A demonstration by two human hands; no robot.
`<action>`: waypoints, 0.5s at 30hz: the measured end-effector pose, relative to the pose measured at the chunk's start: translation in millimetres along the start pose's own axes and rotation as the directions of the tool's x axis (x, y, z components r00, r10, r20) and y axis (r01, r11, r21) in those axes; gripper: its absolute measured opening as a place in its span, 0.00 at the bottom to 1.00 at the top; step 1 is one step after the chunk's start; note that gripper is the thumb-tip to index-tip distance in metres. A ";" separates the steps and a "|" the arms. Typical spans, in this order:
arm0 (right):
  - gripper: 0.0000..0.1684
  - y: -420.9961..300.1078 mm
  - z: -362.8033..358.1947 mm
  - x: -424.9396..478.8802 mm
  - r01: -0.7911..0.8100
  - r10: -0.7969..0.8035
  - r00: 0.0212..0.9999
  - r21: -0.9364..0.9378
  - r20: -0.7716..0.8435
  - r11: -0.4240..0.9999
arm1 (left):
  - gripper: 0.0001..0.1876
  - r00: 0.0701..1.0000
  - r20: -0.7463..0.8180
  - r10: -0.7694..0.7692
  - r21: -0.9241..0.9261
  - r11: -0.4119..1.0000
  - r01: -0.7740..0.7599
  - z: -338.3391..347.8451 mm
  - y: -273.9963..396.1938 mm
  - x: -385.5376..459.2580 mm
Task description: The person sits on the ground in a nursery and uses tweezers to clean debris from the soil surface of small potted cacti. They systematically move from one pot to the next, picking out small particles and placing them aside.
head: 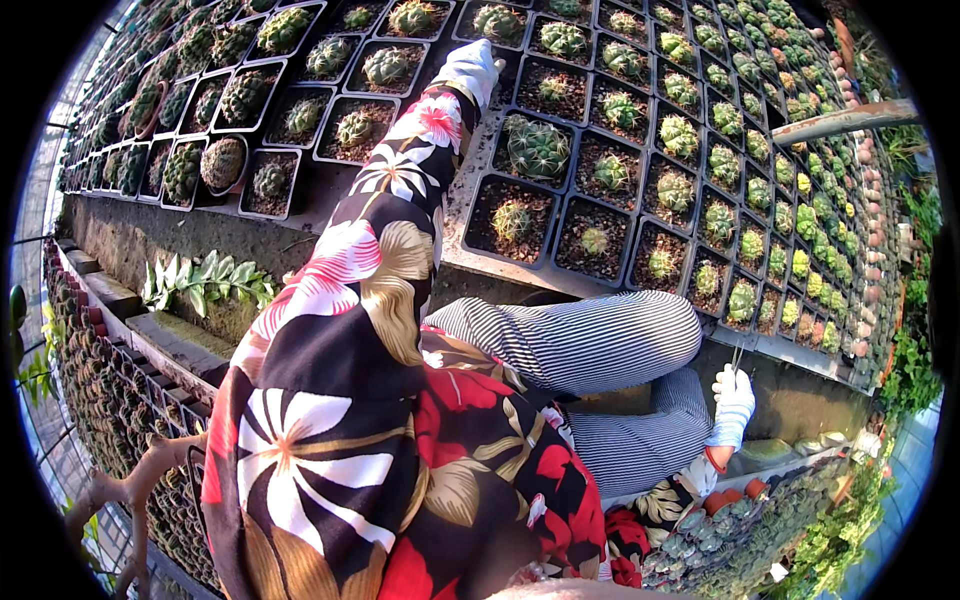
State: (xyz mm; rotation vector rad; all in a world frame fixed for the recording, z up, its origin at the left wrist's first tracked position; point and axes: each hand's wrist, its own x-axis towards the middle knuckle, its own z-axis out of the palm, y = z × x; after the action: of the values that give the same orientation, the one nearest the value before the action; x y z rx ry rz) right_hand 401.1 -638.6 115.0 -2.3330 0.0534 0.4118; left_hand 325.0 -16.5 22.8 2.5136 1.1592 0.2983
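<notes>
My left hand (471,69), in a white work glove, is stretched far out at the top, over a gap between rows of black square plastic pots. Its fingers are bent and partly hidden, so I cannot tell whether they hold anything. Close to it are a potted cactus (385,66) on one side and another potted cactus (553,88) on the other. Low at the right, my right hand (732,405), also gloved, grips thin metal tweezers (736,357). Their tips point up towards the bench's edge, near a small potted cactus (742,301).
A rusty pipe (846,123) crosses above the pots at right. My knees (660,319) press close to the concrete bench edge (525,274). Behind me stand a bare branch (139,480), more cacti (112,420) and succulents (720,551). A leafy plant (210,279) grows below the bench.
</notes>
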 end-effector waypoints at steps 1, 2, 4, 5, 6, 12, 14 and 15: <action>0.11 -2.0 0.5 1.3 0.013 -0.013 1.000 0.001 0.005 1.000 | 0.18 1.000 -0.025 0.016 0.006 1.000 -0.016 -0.4 -4.2 1.0; 0.11 -2.8 0.0 2.0 0.011 -0.011 1.000 -0.006 0.007 1.000 | 0.18 0.998 -0.049 0.036 0.014 0.999 -0.035 -1.0 -7.7 1.6; 0.11 -5.1 -0.9 -4.2 -0.014 0.014 1.000 -0.024 -0.007 1.000 | 0.19 0.994 -0.089 0.062 -0.008 0.998 -0.063 11.0 -5.8 4.2; 0.11 -2.7 -2.1 -7.0 -0.025 0.025 0.999 -0.012 -0.020 1.000 | 0.19 0.996 -0.060 0.071 -0.032 0.997 -0.073 17.4 -2.5 6.4; 0.11 1.3 -6.0 -13.8 -0.047 0.047 0.998 -0.001 -0.046 0.999 | 0.18 0.995 -0.022 0.093 -0.064 0.993 -0.095 27.4 6.2 8.8; 0.09 -8.6 -1.8 -4.1 -0.024 0.024 1.000 0.043 0.004 0.999 | 0.16 0.988 0.145 -0.053 -0.604 0.787 0.131 60.2 -48.1 47.0; 0.09 -5.7 -1.9 -0.7 -0.026 0.026 1.000 0.057 0.013 0.998 | 0.15 0.989 0.131 -0.071 -0.498 0.858 0.127 56.8 -52.4 47.8; 0.09 -7.0 -0.4 4.1 -0.021 0.020 1.000 0.049 0.022 0.999 | 0.14 0.995 0.084 -0.054 -0.406 0.910 0.084 51.4 -59.2 46.9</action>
State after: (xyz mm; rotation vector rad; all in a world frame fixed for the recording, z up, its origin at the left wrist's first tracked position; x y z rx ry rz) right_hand 406.2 -633.5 118.8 -2.2814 0.0764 0.4411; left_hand 331.4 43.2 -46.1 2.0952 1.0305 0.3854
